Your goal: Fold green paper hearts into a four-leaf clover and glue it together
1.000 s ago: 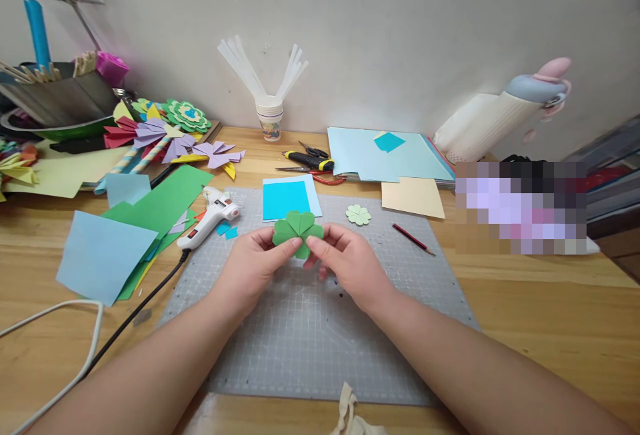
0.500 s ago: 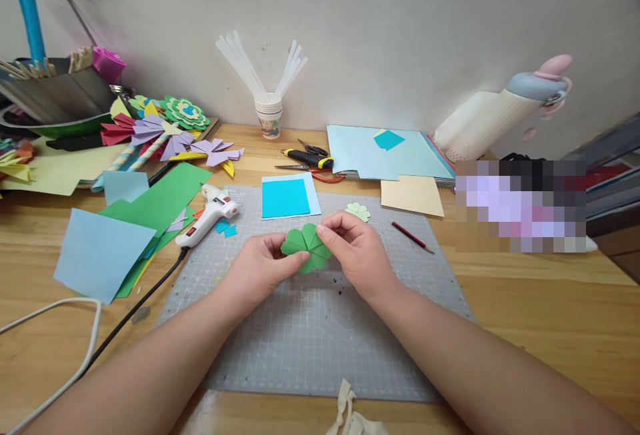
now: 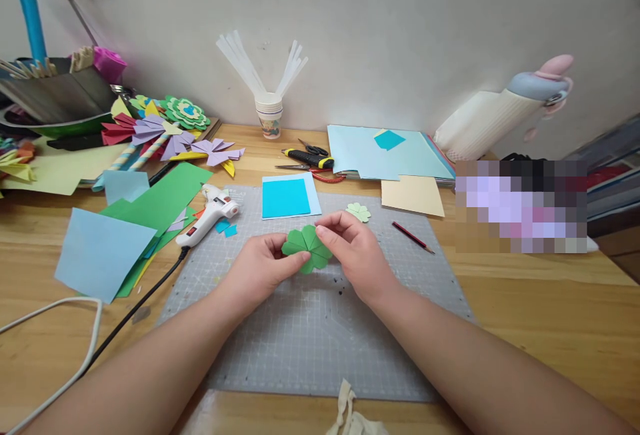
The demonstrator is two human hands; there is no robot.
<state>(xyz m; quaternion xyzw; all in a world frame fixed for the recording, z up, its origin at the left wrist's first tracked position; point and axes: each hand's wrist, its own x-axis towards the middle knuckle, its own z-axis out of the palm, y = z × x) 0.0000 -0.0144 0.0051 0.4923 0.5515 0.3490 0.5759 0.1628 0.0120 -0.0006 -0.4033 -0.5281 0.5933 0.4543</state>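
A green paper flower [image 3: 311, 258] with rounded petals and crease lines is held up over the grey cutting mat [image 3: 320, 355]. My left hand [image 3: 265, 265] pinches its left side, thumb on the front near the centre and fingers behind. At the upper right edge, the thumb and fingertips of my right hand [image 3: 353, 248] close on a petal. A smaller pale green paper flower [image 3: 358, 212] lies on the mat just beyond my right hand. Behind the held flower lie stacked square sheets, a bright blue sheet [image 3: 286, 198] on a light blue one.
A white glue gun [image 3: 207, 218] with a black cord lies left, beside green and blue paper sheets [image 3: 103, 248]. A pencil [image 3: 413, 237] rests right. Scissors [image 3: 313, 148], a yellow-black cutter [image 3: 307, 158] and paper cups [image 3: 270, 116] with clear sticks stand at the back.
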